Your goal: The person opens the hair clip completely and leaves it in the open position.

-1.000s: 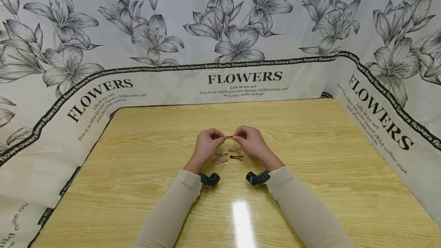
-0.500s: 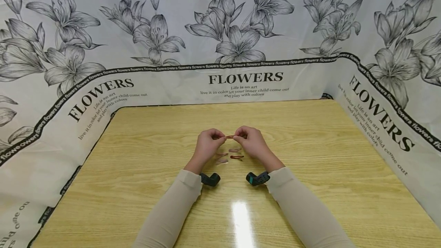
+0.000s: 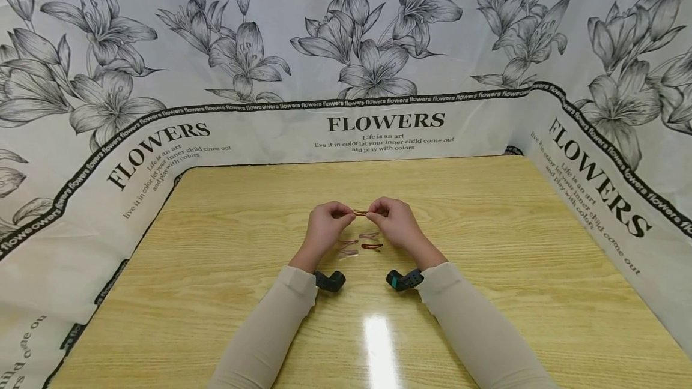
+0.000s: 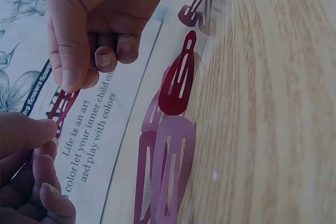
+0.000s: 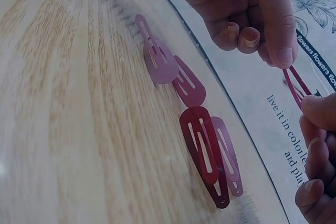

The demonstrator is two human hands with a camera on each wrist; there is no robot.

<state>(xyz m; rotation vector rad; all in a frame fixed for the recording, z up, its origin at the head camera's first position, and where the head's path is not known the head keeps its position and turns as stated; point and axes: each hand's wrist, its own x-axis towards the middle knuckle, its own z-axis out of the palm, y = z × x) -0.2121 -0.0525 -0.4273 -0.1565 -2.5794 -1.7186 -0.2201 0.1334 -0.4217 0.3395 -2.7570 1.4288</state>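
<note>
A slim red snap hair clip (image 3: 360, 214) is stretched between both hands, over the far side of the loose clips. My left hand (image 3: 325, 221) pinches one end between thumb and forefinger, and my right hand (image 3: 393, 219) pinches the other. In the left wrist view the held hair clip (image 4: 64, 106) shows two narrow strips with a gap between them. Both its ends are hidden under the fingertips. On the table below lie several more snap clips: a dark red clip (image 5: 203, 153), a pale pink clip (image 5: 227, 153), a rose clip (image 5: 189, 82) and a mauve clip (image 5: 160, 64).
The wood-grain table (image 3: 486, 215) carries a bright light reflection near its front. White flower-printed cloth (image 3: 270, 131) stands along its back and both sides. Dark wrist devices (image 3: 330, 281) sit at the inner side of each beige sleeve (image 3: 270, 329).
Both hands stay almost in place, still pinching the hair clip. Between the fingertips the clip has tilted slightly and shows lighter strips than before. The loose clips have not moved.
</note>
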